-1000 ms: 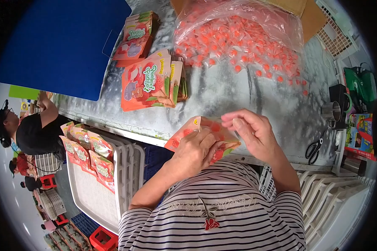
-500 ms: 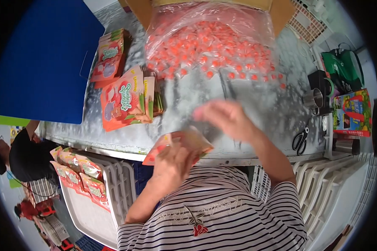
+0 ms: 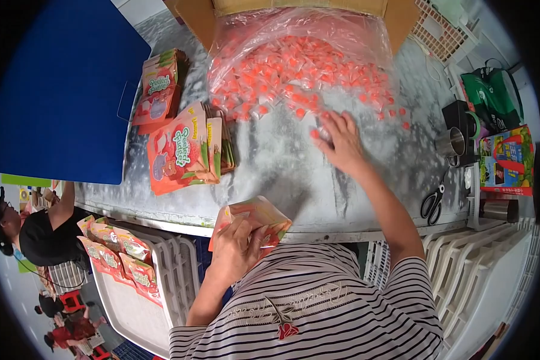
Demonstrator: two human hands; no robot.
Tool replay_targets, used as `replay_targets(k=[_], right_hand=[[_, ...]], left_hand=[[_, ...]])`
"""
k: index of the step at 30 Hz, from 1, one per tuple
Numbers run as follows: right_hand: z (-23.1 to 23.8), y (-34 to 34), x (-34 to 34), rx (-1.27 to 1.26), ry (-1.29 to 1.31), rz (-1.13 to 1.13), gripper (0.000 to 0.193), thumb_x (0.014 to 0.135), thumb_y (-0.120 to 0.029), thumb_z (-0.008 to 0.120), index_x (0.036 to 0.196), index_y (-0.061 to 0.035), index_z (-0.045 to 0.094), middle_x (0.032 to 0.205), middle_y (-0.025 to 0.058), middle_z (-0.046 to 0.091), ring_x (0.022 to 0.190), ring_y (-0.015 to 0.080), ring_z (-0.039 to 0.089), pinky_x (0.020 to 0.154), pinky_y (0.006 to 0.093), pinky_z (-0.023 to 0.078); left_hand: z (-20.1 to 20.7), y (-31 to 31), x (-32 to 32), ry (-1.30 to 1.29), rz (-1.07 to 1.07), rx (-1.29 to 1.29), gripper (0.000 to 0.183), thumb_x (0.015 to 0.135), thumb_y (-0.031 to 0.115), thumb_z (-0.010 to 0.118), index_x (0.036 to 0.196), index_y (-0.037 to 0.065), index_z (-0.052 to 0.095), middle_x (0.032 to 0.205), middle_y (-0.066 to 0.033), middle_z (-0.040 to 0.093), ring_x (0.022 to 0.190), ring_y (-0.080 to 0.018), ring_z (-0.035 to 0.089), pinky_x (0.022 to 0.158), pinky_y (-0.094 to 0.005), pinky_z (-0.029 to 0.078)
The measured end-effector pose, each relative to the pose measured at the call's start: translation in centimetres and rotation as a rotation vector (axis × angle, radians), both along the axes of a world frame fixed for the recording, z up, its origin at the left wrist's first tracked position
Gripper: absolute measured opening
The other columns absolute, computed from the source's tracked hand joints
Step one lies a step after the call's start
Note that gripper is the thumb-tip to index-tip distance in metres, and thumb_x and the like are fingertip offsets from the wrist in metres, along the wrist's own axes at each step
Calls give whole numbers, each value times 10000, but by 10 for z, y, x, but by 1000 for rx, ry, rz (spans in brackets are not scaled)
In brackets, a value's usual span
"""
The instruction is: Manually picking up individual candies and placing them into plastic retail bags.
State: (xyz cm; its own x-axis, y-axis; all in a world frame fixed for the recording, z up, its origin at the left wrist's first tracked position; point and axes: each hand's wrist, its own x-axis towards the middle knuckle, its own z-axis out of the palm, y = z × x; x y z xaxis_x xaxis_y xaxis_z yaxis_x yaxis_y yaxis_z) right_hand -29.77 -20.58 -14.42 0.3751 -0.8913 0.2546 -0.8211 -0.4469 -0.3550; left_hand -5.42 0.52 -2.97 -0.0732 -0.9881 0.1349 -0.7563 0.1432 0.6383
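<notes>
My left hand (image 3: 237,251) is closed on the side of a red and orange pouch (image 3: 259,211), held near the table's front edge. The pouch's upper edge faces away from me, and I cannot tell how wide its mouth is. My right hand (image 3: 344,144) reaches over the table with fingers apart, just short of a spread of small clear-wrapped red candies (image 3: 282,69). A red spot shows at its thumb tip; whether it is a candy or a fingertip covering I cannot make out. The candies spill from a clear plastic liner (image 3: 342,24) in a cardboard box (image 3: 405,24).
Two stacks of flat pouches (image 3: 177,150) lie left of centre. Beyond them stands a large blue panel (image 3: 60,90). Filled pouches rest on a white tray (image 3: 126,312) at lower left. Scissors (image 3: 432,204) and a metal cup (image 3: 450,142) are at right. Another person (image 3: 48,234) works at far left.
My right hand has moved away from the pouch, out toward the candies, and its fingers have spread. The left hand still holds the pouch, now slightly farther left and lower.
</notes>
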Motion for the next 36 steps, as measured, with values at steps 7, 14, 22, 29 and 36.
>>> replay_targets(k=[7, 14, 22, 29, 36], right_hand=[[9, 46, -5, 215, -888, -86, 301, 1001, -186, 460, 1198, 10, 575, 1225, 106, 591, 1130, 181, 546, 984, 312, 419], [-7, 49, -40, 361, -934, -178, 328, 1016, -205, 431, 1189, 31, 581, 1133, 117, 636, 1060, 169, 587, 925, 305, 458], [2, 34, 13, 89, -525, 187, 267, 950, -75, 446, 1175, -28, 582, 1189, 105, 594, 1094, 246, 548, 949, 337, 427], [9, 61, 28, 312, -479, 338, 319, 904, -98, 508, 1209, -18, 556, 1272, 140, 532, 1195, 300, 479, 1016, 377, 380], [20, 84, 43, 68, -226, 203, 649, 777, -421, 728, 1265, -46, 524, 1363, 169, 416, 1295, 361, 338, 1076, 487, 288]], left_hand=[[0, -1, 3, 12, -16, 24, 99, 813, 36, 696, 881, 14, 628, 789, -118, 623, 593, -252, 619, 524, -317, 490], [-5, 5, 10, 75, 64, 6, 92, 788, 30, 694, 832, 29, 614, 746, -126, 605, 607, -314, 599, 556, -379, 473], [-3, 9, 11, 80, 75, 35, 86, 791, 19, 686, 835, 23, 612, 764, -128, 611, 614, -313, 603, 565, -379, 481], [-7, 12, 15, 50, 61, 27, 87, 822, 24, 682, 895, 10, 636, 802, -111, 630, 610, -235, 622, 539, -301, 482], [-13, 11, 14, 28, 45, 9, 92, 818, 29, 692, 889, 10, 637, 809, -116, 634, 593, -227, 620, 524, -307, 489]])
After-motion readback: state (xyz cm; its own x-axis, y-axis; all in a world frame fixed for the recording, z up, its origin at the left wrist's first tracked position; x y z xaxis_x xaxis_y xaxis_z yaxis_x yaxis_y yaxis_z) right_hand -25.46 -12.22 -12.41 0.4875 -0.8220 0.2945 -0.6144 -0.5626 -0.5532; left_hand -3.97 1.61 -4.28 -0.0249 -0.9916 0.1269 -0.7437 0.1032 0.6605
